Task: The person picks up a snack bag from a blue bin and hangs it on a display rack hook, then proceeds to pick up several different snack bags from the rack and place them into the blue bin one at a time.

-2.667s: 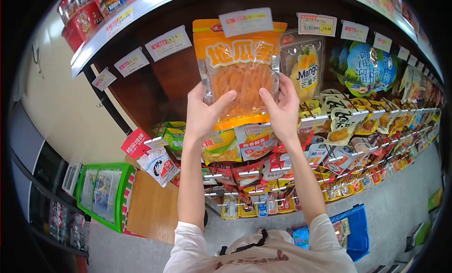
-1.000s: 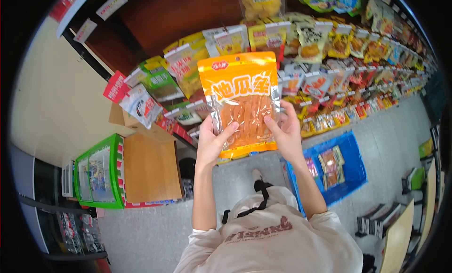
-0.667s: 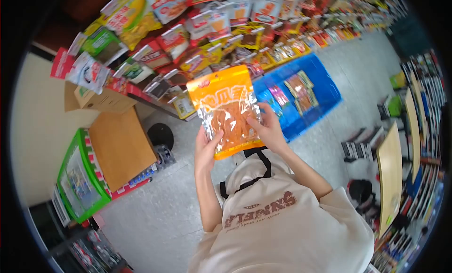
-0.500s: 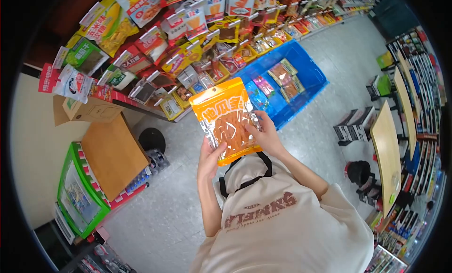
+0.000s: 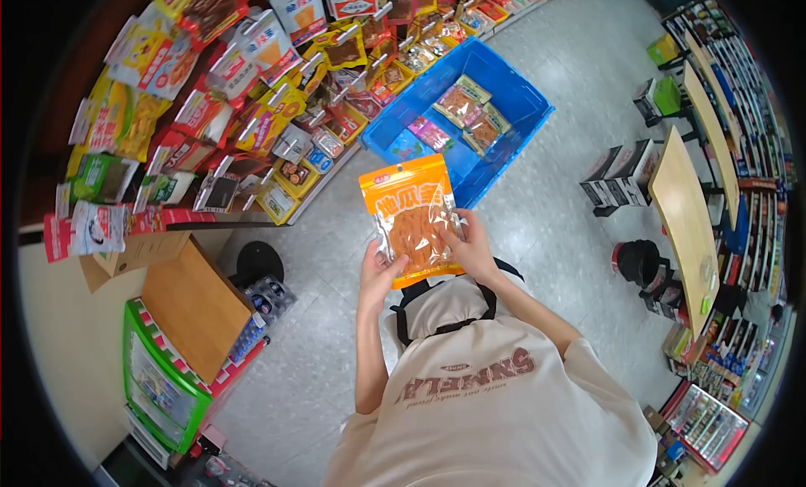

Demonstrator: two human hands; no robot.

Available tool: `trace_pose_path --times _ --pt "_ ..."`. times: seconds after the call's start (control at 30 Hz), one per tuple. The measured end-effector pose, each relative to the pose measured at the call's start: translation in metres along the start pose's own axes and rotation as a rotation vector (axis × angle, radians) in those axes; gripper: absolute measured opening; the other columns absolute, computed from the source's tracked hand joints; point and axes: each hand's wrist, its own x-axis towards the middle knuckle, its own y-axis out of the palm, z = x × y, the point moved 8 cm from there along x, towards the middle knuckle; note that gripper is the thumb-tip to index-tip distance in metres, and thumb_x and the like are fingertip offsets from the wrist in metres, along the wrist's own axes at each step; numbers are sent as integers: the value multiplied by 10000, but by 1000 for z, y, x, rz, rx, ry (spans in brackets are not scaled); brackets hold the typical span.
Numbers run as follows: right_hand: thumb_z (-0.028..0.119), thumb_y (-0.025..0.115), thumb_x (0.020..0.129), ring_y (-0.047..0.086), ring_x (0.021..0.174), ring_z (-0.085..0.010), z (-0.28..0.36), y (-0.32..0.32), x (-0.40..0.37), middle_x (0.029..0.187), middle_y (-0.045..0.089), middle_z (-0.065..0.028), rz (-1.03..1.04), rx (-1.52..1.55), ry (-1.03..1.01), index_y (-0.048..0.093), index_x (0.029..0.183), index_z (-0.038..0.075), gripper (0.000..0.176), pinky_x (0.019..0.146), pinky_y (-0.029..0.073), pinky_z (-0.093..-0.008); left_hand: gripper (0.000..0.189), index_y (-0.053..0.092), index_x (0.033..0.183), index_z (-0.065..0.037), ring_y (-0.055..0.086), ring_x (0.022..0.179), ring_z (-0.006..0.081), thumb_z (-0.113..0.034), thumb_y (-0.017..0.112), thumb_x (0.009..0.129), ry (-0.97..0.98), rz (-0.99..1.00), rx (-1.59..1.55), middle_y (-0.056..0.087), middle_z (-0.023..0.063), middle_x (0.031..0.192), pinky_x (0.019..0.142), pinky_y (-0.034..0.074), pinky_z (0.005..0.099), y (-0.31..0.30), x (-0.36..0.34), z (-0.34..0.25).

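An orange snack bag (image 5: 416, 222) with a clear front is held upright in front of my body, showing orange-brown strips inside. My left hand (image 5: 382, 273) grips its lower left edge, thumb on the front. On the lower right edge, my right hand (image 5: 472, 248) is closed in the same way. Just beyond the bag, a blue plastic crate (image 5: 525, 134) rests on the floor. Inside it lie several snack packets (image 5: 462, 101) and a pink packet (image 5: 430, 134).
Snack bags (image 5: 269, 46) hang on a rack along the far left. A brown board (image 5: 197, 306) tops a green-framed cabinet (image 5: 172, 382) at left, by a carton (image 5: 138, 256) and bottle packs (image 5: 269, 298). Wooden tabletops (image 5: 684, 227) and stocked shelves (image 5: 760, 260) line the right.
The view has turned, so the rack and crate appear farther left and higher. The bag sits slightly lower and less tilted in frame, still in both hands.
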Motion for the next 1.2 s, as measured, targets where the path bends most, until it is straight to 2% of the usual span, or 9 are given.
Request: trace_pose_path --times 0.37,0.43,0.53,0.67,0.73,0.9,1.0,1.1,1.2 --pt "79 661 886 619 667 -130 -62 -109 178 802 640 -95 37 -20 134 491 1219 4 381 584 494 -290 550 384 1318 6 634 1032 189 -48 692 866 -129 -72 246 629 128 1146 885 511 306 115 157 67" --pt "105 672 851 677 776 -228 -105 -121 238 865 672 -160 38 -170 81 509 1209 24 402 682 524 -362 552 426 1288 30 611 1070 187 -49 725 831 -89 -230 228 608 124 1172 920 494 313 118 207 88" --pt "77 608 894 659 802 -166 -117 -117 314 894 673 -113 137 -261 139 492 1230 41 357 704 532 -323 596 375 1325 31 583 1116 221 -71 703 838 -182 -398 192 576 148 1219 956 471 341 114 278 125" --pt "119 641 843 663 971 -343 -160 -96 393 1026 673 -215 161 -417 133 487 1287 48 475 851 519 -410 615 335 1366 15 576 1120 240 -55 655 846 -309 -532 169 573 163 1224 953 470 353 79 364 191" --pt "121 635 832 639 1065 -394 -194 -83 415 1132 656 -245 220 -446 160 479 1339 54 534 899 506 -435 551 359 1328 -15 610 976 206 -33 635 852 -405 -647 155 599 143 1118 834 505 341 61 377 218" --pt "90 632 828 593 1161 -384 -250 -62 445 1245 616 -231 275 -396 260 482 1355 52 550 974 479 -412 568 390 1325 -25 579 1031 212 -71 657 827 -557 -670 4 566 134 1168 878 487 332 34 402 258" --pt "151 651 849 571 1216 -344 -273 -53 452 1289 596 -228 330 -451 304 465 1373 19 572 1001 454 -382 580 378 1329 -36 579 1028 207 -74 668 828 -481 -709 55 570 123 1169 880 486 333 23 407 273" --pt "89 627 841 579 1188 -377 -291 -51 455 1284 591 -239 306 -369 201 507 1357 40 532 1010 458 -410 621 356 1353 -36 570 1059 199 -82 682 826 -461 -714 -45 566 122 1197 897 481 332 37 407 258" --pt "98 638 842 559 1215 -381 -314 -53 456 1339 542 -246 274 -314 147 486 1384 34 567 1023 454 -410 746 253 1455 -58 474 1280 267 -95 679 844 -475 -640 -6 485 171 1387 1064 385 375 37 412 268"
